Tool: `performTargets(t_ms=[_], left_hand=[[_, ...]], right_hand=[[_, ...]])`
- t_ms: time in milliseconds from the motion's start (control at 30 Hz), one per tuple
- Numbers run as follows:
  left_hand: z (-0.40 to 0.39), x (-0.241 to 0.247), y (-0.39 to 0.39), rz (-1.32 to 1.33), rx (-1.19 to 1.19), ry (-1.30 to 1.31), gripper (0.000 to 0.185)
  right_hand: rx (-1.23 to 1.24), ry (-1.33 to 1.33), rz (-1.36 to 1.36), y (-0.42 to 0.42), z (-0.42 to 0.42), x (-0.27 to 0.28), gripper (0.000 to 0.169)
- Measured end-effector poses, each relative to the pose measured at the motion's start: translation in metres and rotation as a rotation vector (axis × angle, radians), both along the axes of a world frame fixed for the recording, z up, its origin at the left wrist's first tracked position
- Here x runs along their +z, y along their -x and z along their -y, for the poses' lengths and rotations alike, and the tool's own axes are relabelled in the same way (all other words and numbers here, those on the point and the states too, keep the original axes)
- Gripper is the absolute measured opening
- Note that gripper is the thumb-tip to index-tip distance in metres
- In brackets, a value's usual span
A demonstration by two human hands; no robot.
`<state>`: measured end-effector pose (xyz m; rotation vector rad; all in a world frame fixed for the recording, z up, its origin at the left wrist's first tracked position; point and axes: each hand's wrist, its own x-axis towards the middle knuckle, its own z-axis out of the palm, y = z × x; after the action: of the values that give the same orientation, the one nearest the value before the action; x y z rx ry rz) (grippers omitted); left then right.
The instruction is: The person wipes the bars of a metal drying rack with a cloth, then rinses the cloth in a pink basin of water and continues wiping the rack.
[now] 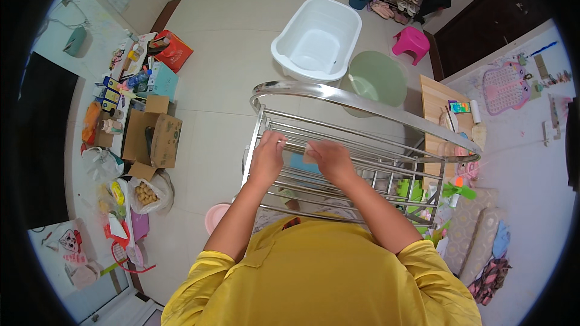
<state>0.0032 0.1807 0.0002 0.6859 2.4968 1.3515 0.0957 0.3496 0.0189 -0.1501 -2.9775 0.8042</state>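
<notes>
A stainless-steel rack with many parallel bars stands before me, its curved rail on the far side. My left hand has its fingers closed on one of the rack's bars near the left end. A little to the right, my right hand pinches a small pale cloth or pad over the bars. Through the bars, below the hands, a light blue surface shows. Beyond the rack, a white plastic tub and a round green basin stand on the floor.
At the left, an opened cardboard box and a bag of potatoes or similar stand beside a cluttered cabinet. A pink basin is near my left forearm. To the right are a wooden table, a pink stool and a sofa.
</notes>
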Motion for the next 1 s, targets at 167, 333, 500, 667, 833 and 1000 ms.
performTargets(t_ms=[167, 333, 500, 667, 833, 1000], left_hand=[[0.002, 0.004, 0.001, 0.061, -0.014, 0.002, 0.009], [-0.001, 0.005, -0.002, -0.047, 0.003, 0.005, 0.008], [0.002, 0.001, 0.0, -0.055, -0.017, -0.003, 0.008], [0.0, 0.002, -0.002, -0.066, -0.011, -0.011, 0.008], [0.002, 0.002, -0.004, -0.07, -0.014, -0.02, 0.008], [0.001, 0.003, -0.005, -0.057, -0.01, -0.02, 0.008]], right_hand=[[0.013, -0.037, -0.097, 0.012, 0.016, -0.01, 0.012], [0.063, 0.023, -0.233, 0.028, 0.027, -0.013, 0.007], [0.06, 0.069, -0.151, 0.03, 0.028, -0.012, 0.011], [0.049, 0.034, -0.113, 0.019, 0.02, -0.013, 0.014], [0.024, -0.021, -0.084, 0.005, 0.012, -0.009, 0.018], [-0.002, -0.019, -0.123, -0.006, 0.004, -0.011, 0.02]])
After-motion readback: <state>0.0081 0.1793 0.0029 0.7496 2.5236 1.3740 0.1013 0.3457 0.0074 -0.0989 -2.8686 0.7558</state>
